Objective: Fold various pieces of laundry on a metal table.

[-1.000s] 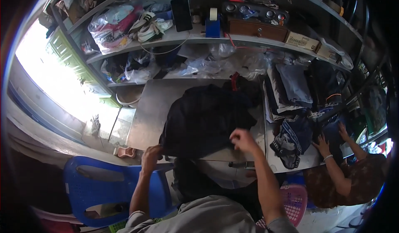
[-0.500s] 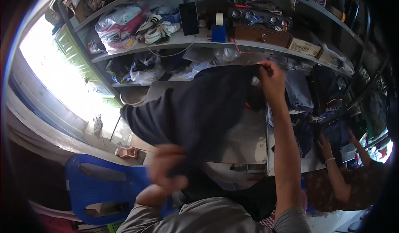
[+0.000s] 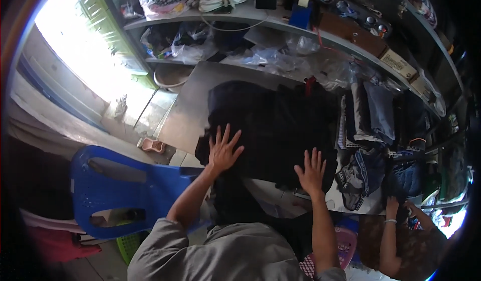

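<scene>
A dark, nearly black garment [image 3: 265,125] lies spread over the metal-grey table [image 3: 188,108] in front of me; its exact kind I cannot make out. On its near left part rests my left hand [image 3: 224,150], palm down with fingers spread. My right hand [image 3: 311,173] lies flat on its near right part, fingers also apart. Neither hand grips anything. A small red piece [image 3: 310,85] shows at the garment's far right edge. Part of the cloth hangs past the table's near edge.
Folded clothes [image 3: 378,113] are stacked on the right, near a co-worker's hands [image 3: 393,206]. A blue plastic chair [image 3: 150,181] stands at my left. Behind the table, shelves hold white shoes [image 3: 223,0], a blue tape dispenser [image 3: 300,15] and plastic bags [image 3: 190,48].
The garment, held up by my raised right hand before, now lies on the table. Both hands have come down flat onto it, and the right has let go. My view has shifted.
</scene>
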A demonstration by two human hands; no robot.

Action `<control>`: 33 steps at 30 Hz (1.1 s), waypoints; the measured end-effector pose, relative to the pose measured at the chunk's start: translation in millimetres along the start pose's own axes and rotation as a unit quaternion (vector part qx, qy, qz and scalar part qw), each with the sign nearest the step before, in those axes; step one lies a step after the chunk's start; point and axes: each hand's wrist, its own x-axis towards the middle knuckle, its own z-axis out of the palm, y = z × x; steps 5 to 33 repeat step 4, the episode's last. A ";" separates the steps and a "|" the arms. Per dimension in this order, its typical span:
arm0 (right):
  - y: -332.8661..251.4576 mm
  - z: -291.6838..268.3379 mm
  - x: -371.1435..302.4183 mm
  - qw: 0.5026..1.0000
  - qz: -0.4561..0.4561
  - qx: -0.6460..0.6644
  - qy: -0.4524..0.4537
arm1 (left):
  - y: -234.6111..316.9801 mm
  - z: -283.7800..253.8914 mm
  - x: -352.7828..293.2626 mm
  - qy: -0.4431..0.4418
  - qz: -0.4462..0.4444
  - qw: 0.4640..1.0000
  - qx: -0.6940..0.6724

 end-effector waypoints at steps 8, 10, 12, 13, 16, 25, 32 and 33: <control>24.6 11.8 32.5 0.985 0.024 0.171 0.019 | -61.2 8.3 54.2 -0.051 0.116 0.992 -0.025; 24.6 11.8 32.5 0.985 0.024 0.171 0.019 | -61.2 8.3 54.2 -0.051 0.116 0.992 -0.025; 24.6 11.8 32.5 0.985 0.024 0.171 0.019 | -61.2 8.3 54.2 -0.051 0.116 0.992 -0.025; 24.6 11.8 32.5 0.985 0.024 0.171 0.019 | -61.2 8.3 54.2 -0.051 0.116 0.992 -0.025; 24.6 11.8 32.5 0.985 0.024 0.171 0.019 | -61.2 8.3 54.2 -0.051 0.116 0.992 -0.025; 24.6 11.8 32.5 0.985 0.024 0.171 0.019 | -61.2 8.3 54.2 -0.051 0.116 0.992 -0.025; 24.6 11.8 32.5 0.985 0.024 0.171 0.019 | -61.2 8.3 54.2 -0.051 0.116 0.992 -0.025; 24.6 11.8 32.5 0.985 0.024 0.171 0.019 | -61.2 8.3 54.2 -0.051 0.116 0.992 -0.025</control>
